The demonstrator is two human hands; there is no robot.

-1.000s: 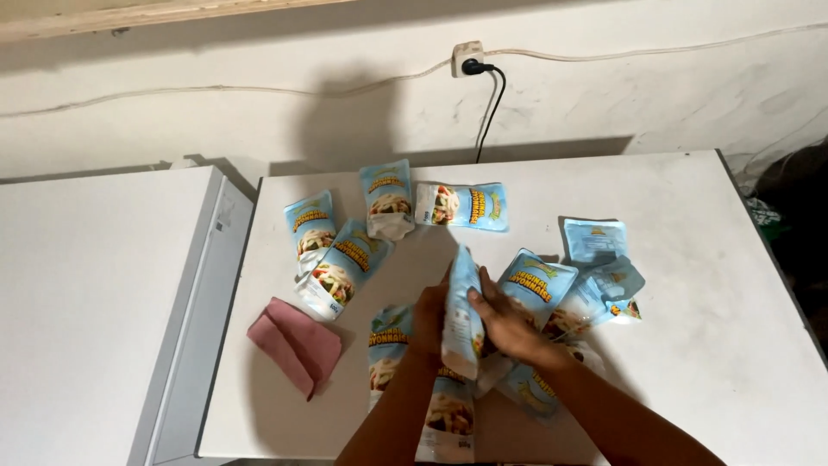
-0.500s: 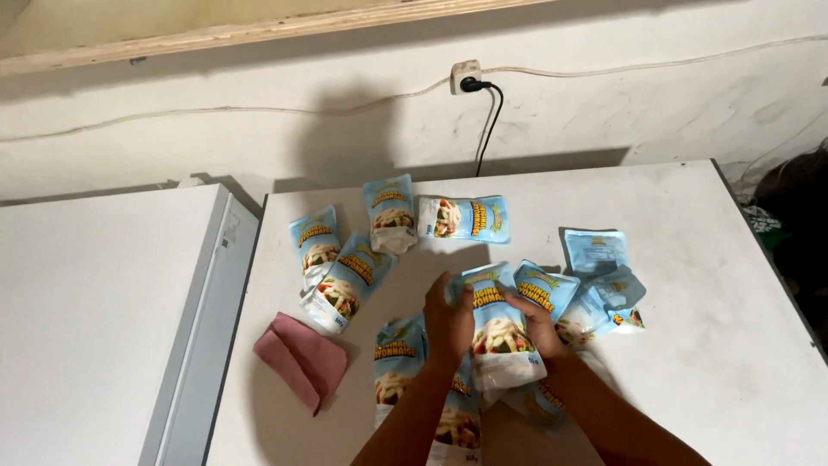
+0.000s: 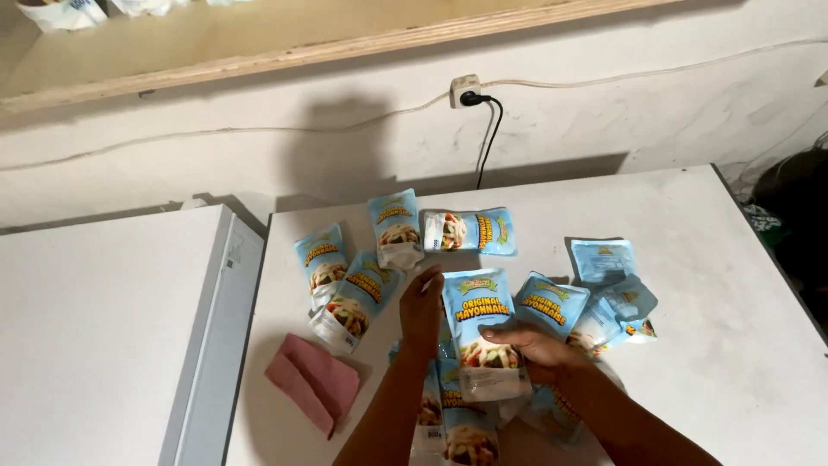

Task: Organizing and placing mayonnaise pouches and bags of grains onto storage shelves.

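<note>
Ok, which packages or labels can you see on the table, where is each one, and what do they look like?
Held pouch: centre, upright between left hand and right hand; light blue, food picture.
Two pouches: left of the hands, overlapping, same blue.
Two pouches: behind, near the wall.
Pouch cluster: right, some face down, plain blue.
Pouches: under the forearms.

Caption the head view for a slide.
Both hands, left and right, hold a blue sauce pouch upright above scattered pouches on a white table.
</note>
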